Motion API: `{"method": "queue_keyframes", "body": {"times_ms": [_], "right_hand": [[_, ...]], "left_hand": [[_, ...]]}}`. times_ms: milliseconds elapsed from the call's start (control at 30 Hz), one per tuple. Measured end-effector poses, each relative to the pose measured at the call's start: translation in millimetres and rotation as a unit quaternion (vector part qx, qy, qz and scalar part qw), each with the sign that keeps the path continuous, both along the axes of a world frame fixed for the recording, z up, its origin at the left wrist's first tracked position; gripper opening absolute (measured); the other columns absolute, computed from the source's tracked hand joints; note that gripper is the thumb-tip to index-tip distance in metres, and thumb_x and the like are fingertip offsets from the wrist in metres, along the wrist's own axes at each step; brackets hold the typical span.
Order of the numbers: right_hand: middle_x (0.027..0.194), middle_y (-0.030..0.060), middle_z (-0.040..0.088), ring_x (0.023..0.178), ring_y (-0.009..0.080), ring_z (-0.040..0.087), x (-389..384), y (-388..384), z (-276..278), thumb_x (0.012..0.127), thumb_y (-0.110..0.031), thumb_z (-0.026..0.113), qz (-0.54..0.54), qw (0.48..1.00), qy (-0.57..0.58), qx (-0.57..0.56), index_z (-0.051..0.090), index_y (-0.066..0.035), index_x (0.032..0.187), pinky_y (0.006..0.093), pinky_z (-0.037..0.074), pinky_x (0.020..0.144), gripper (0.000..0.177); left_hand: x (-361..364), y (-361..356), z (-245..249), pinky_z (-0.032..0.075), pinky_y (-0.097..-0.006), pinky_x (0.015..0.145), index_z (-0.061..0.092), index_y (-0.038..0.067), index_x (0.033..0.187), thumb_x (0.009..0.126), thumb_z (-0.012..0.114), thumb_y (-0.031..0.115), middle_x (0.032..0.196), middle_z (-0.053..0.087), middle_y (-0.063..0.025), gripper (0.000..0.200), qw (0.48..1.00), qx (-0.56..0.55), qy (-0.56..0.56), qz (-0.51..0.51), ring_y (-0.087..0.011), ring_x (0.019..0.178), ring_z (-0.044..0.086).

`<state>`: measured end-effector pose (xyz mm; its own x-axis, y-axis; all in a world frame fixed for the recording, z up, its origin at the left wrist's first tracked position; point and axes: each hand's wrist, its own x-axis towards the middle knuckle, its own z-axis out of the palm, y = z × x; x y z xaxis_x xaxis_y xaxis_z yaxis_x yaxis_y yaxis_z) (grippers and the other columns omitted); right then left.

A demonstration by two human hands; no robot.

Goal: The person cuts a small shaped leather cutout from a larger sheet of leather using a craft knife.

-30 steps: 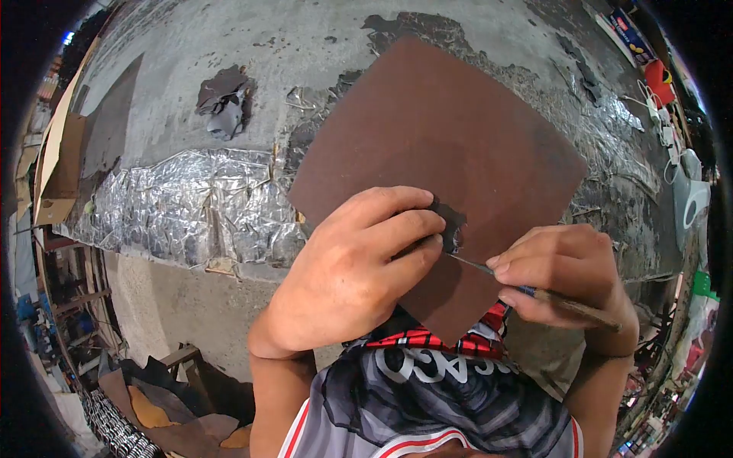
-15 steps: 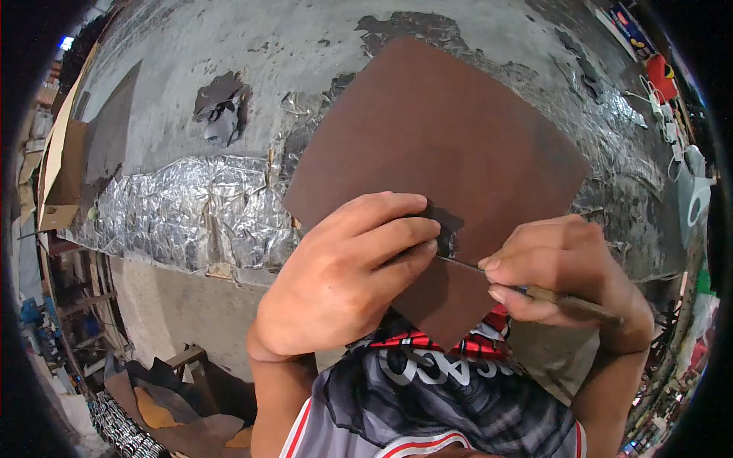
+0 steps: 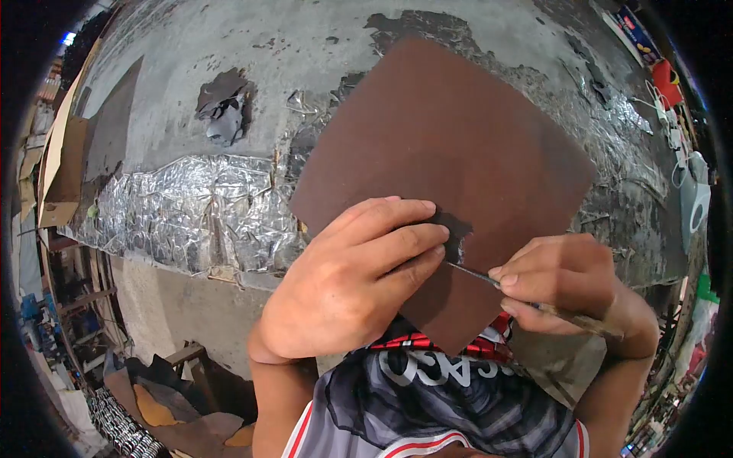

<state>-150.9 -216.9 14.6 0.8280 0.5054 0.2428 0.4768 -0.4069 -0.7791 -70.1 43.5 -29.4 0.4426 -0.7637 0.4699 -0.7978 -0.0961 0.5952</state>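
A large brown sheet (image 3: 435,137), smooth like leather, lies over the table edge with its near corner against my shirt. My left hand (image 3: 355,278) is over its near left part, fingers bent and close together around a small dark piece (image 3: 456,229) with an uneven edge; the thumb is hidden. In a pinch, my right hand (image 3: 569,282) holds a thin tool with a metal shaft (image 3: 477,273) and a brownish handle (image 3: 580,320). The shaft points left, its tip right at my left fingertips.
Crinkled silvery tape (image 3: 206,206) covers the front of the grey worktable (image 3: 290,30). Dark scraps (image 3: 223,111) lie at the back left, near a cardboard box (image 3: 65,172). A red object (image 3: 666,84) and white cords are at the right edge. Leather-like pieces (image 3: 172,420) sit below left.
The sheet and both hands have shifted slightly right in view. My right hand sits a little lower, and more of the tool's shaft shows between the hands.
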Motion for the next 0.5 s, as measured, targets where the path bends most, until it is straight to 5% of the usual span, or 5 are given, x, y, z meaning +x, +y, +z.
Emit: {"method": "queue_keyframes", "body": {"times_ms": [233, 367, 500], "right_hand": [[0.084, 0.0129, 0.068, 0.072, 0.0337, 0.07, 8.3, 7.6, 14.7, 0.08, -0.004, 0.079, 0.005, 0.999, 0.03, -0.042, 0.068, -0.004, 0.101, 0.0396, 0.055, 0.061, 0.024], [0.088, 0.0125, 0.073, 0.072, 0.033, 0.072, 19.8, 1.9, 28.3, 0.069, 0.001, 0.083, 0.054, 0.992, 0.052, -0.1, 0.066, -0.006, 0.105, 0.0386, 0.057, 0.058, 0.04], [0.084, 0.0129, 0.071, 0.07, 0.0339, 0.071, 13.0, -0.6, 36.1, 0.071, -0.001, 0.081, 0.016, 0.989, 0.083, -0.124, 0.068, -0.006, 0.1, 0.0383, 0.055, 0.059, 0.033]], "left_hand": [[-0.2, -0.6, -0.3, 0.055, -0.0472, 0.094, 0.074, -0.004, 0.097, 0.066, 0.07, 0.004, 0.108, 0.073, -0.0159, 0.032, 1.0, -0.003, 0.006, 0.0, -0.038, 0.111, 0.067], [-0.9, 0.2, 1.1, 0.055, -0.0471, 0.094, 0.075, -0.002, 0.098, 0.066, 0.071, 0.004, 0.11, 0.072, -0.0149, 0.032, 1.0, -0.005, 0.01, 0.003, -0.0376, 0.111, 0.067], [-1.8, 5.5, 6.9, 0.053, -0.0457, 0.092, 0.075, -0.001, 0.097, 0.067, 0.072, 0.005, 0.113, 0.071, -0.0152, 0.031, 0.999, 0.033, 0.014, 0.009, -0.0377, 0.109, 0.066]]}}
